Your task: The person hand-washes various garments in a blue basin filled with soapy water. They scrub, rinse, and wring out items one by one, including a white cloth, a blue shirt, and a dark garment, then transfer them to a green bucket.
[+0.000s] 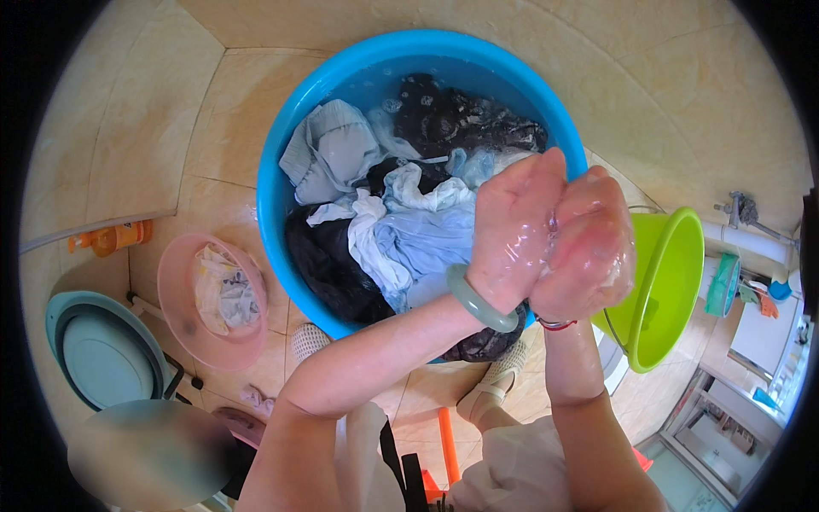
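My left hand (510, 235), with a pale green bangle (480, 299) at its wrist, is closed in a fist. Pressed against it, my right hand (589, 247) is closed too, a thin red cord (557, 323) round the wrist. Both are wet and raised over the right side of a large blue tub (275, 256). Whatever they grip, if anything, is hidden by the fingers. Below, soaked clothes lie in water: a grey-blue garment (334, 149), a light blue one (426, 235), a dark patterned one (461, 119) and a black one (328, 260).
Right of the tub, a lime green bucket (674, 290) leans with its wire handle showing. At left are a pink basin (179, 316) with small light clothes, stacked teal basins (64, 333) and orange bottles (115, 238). A wall tap (746, 209) is at far right. My sandalled feet flank the tub's near side.
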The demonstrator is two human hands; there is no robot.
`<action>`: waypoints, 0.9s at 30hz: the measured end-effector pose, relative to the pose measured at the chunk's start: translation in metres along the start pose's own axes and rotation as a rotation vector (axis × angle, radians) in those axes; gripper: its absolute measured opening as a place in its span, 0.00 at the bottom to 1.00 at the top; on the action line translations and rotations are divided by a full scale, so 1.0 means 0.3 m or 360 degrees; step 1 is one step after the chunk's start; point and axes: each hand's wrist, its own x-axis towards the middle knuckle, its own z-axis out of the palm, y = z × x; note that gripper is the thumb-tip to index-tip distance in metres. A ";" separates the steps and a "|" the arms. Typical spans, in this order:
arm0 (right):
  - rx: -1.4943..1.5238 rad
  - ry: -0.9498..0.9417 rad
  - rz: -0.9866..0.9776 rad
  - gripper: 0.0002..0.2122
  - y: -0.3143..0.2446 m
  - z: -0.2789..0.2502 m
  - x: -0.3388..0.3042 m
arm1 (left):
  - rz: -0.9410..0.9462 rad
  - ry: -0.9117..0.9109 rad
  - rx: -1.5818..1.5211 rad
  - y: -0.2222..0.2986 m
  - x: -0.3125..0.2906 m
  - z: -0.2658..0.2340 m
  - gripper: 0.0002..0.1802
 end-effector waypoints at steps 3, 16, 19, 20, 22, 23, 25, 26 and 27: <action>-0.0047 0.0013 0.0087 0.21 0.017 0.009 0.000 | 0.0038 0.0151 0.0039 -0.024 0.023 -0.003 0.15; 0.0400 0.0182 0.0857 0.10 0.106 -0.090 -0.003 | -0.0377 0.0010 -0.0214 0.037 0.073 -0.006 0.33; 0.0154 -0.0008 0.0875 0.07 0.087 -0.163 0.014 | -0.0254 -0.0176 0.0197 0.056 0.036 0.051 0.29; 0.0062 -0.0092 0.0881 0.07 0.085 -0.205 0.017 | -0.0346 -0.0234 0.0315 0.067 0.028 0.078 0.30; 0.0083 0.0068 0.0971 0.08 0.066 -0.301 0.026 | -0.0256 -0.0403 0.0568 0.030 0.013 0.129 0.35; 0.0090 0.0173 0.1034 0.08 0.038 -0.361 0.042 | -0.0256 -0.0493 0.0594 0.007 0.004 0.156 0.36; 0.0125 0.0444 0.1100 0.08 -0.001 -0.494 0.043 | -0.0523 -0.0636 0.0488 -0.037 -0.013 0.250 0.35; 0.0169 0.0603 0.1105 0.09 -0.013 -0.571 0.034 | -0.0623 -0.0693 0.0450 -0.066 -0.019 0.294 0.35; 0.0039 0.0640 0.1002 0.09 -0.021 -0.646 0.023 | -0.0714 -0.0841 0.0457 -0.095 -0.024 0.331 0.34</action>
